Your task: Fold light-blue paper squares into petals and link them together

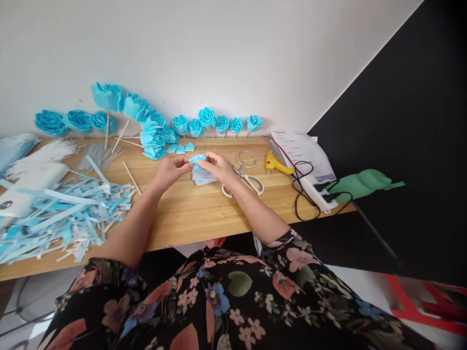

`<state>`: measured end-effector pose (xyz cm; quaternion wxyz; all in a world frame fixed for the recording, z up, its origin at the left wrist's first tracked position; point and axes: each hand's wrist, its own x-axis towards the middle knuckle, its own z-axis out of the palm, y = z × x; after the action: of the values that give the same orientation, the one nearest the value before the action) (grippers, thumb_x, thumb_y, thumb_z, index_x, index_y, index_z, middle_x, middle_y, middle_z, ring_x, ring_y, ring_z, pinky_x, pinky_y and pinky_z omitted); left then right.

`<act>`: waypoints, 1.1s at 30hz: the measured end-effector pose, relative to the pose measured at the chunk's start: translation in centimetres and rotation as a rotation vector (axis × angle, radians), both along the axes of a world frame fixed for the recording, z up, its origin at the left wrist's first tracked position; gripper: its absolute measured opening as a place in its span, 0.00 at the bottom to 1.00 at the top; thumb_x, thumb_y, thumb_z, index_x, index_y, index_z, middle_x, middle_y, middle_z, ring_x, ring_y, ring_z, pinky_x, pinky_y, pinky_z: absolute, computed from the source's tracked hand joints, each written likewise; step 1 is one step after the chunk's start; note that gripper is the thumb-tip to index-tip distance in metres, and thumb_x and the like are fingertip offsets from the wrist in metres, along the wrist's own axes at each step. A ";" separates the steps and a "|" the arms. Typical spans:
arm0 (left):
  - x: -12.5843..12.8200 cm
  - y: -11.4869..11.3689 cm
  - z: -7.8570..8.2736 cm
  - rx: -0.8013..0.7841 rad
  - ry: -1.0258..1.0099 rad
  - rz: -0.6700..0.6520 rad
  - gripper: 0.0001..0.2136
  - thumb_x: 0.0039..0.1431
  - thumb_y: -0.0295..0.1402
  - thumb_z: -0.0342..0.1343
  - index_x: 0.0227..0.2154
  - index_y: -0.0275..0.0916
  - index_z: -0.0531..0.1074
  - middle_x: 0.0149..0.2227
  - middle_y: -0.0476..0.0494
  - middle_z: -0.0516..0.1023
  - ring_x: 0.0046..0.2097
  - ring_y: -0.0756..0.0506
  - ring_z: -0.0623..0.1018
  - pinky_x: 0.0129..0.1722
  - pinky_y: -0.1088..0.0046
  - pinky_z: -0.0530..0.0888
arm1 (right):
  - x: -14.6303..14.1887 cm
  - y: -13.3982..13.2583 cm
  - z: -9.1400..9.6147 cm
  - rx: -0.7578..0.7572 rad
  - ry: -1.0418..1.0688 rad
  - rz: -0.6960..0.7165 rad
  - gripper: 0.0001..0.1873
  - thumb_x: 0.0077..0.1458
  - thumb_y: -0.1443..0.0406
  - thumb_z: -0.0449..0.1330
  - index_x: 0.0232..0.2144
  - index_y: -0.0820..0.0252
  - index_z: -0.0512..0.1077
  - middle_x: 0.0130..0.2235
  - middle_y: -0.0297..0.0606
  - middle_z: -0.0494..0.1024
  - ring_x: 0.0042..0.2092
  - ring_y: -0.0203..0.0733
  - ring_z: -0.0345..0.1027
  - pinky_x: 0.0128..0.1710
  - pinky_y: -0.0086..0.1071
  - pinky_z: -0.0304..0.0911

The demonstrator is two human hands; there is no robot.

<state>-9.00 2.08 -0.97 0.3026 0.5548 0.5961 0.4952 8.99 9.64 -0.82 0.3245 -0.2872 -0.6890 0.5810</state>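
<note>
Both my hands meet over the middle of the wooden table. My left hand and my right hand each pinch one end of a small light blue paper piece, fingers closed on it. Just under the hands lies a small stack of pale blue paper squares. White-handled scissors lie right beside my right wrist.
Blue paper roses on sticks line the wall, larger ones at the left. A heap of blue paper strips covers the left side. A yellow glue gun, a tape ring, a power strip with cables and papers sit right.
</note>
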 end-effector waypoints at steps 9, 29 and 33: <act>0.1 -0.1 0.5 0.023 -0.151 -0.125 0.18 0.50 0.50 0.64 0.23 0.39 0.74 0.25 0.47 0.75 0.30 0.49 0.72 0.33 0.72 0.70 | 0.0 0.3 -0.3 -0.040 0.016 -0.030 0.18 0.49 0.51 0.63 0.25 0.58 0.66 0.26 0.28 0.67 0.30 0.32 0.59 0.32 0.28 0.55; 0.2 0.0 0.3 -0.027 -0.147 -0.044 0.14 0.45 0.44 0.65 0.24 0.37 0.74 0.24 0.50 0.72 0.29 0.50 0.68 0.31 0.73 0.66 | 0.0 0.1 0.1 -0.077 0.048 -0.047 0.17 0.52 0.51 0.61 0.29 0.60 0.72 0.29 0.30 0.73 0.34 0.33 0.66 0.38 0.28 0.62; 0.2 0.0 0.3 -0.030 -0.144 -0.044 0.14 0.46 0.44 0.64 0.24 0.37 0.74 0.25 0.49 0.73 0.29 0.50 0.68 0.31 0.73 0.65 | -0.1 0.2 -0.1 -0.077 0.094 0.000 0.20 0.49 0.54 0.66 0.42 0.59 0.75 0.38 0.34 0.79 0.40 0.36 0.71 0.41 0.28 0.66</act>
<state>-8.78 2.05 -0.66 0.3637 0.5261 0.5678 0.5182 8.85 9.79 -0.88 0.3450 -0.2718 -0.6503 0.6198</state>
